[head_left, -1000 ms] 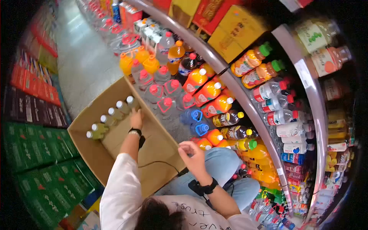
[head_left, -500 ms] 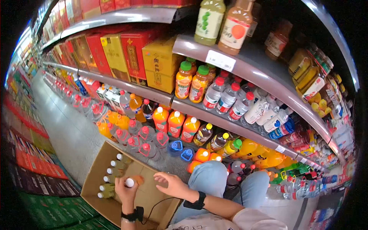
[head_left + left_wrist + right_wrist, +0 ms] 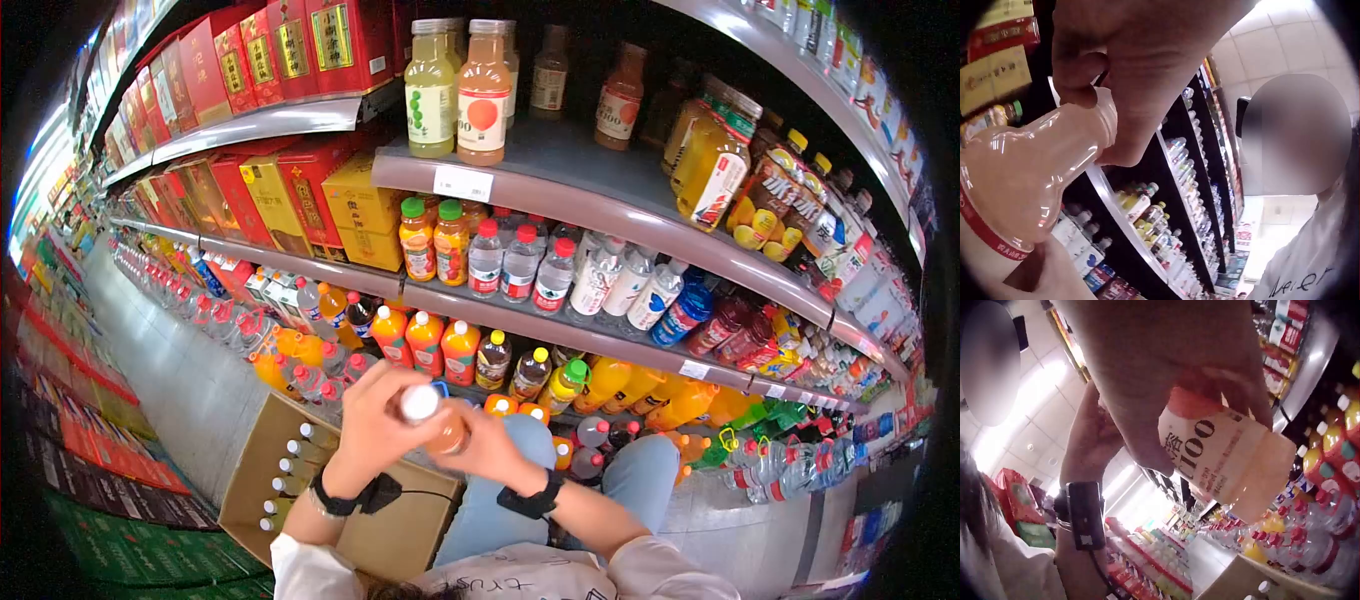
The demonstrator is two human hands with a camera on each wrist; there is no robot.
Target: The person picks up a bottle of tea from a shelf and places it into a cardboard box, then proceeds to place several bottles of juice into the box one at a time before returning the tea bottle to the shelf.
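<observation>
Between both hands is a juice bottle [image 3: 452, 434] with a white cap [image 3: 420, 402] and pinkish-orange contents, tilted with its cap toward the head camera. My left hand [image 3: 372, 425] grips it at the neck, fingers close under the cap. The right hand [image 3: 490, 447] holds it lower down, round the body. In the left wrist view the bottle's clear shoulder [image 3: 1016, 175] slopes down from the left fingers. The right wrist view shows its pale label [image 3: 1200, 456] with "100" printed on it, partly hidden by the right hand.
Below left stands an open cardboard box [image 3: 250, 455] with a row of white-capped bottles [image 3: 292, 466] along one side. Shelves ahead carry similar juice bottles [image 3: 484, 95] and many other drinks. Large bottles crowd the floor under the lowest shelf. Green cartons [image 3: 130, 530] are stacked at left.
My left hand has come up out of the box with the bottle, and the right hand has moved in to take hold of its body. The head view has tilted up toward the shelves.
</observation>
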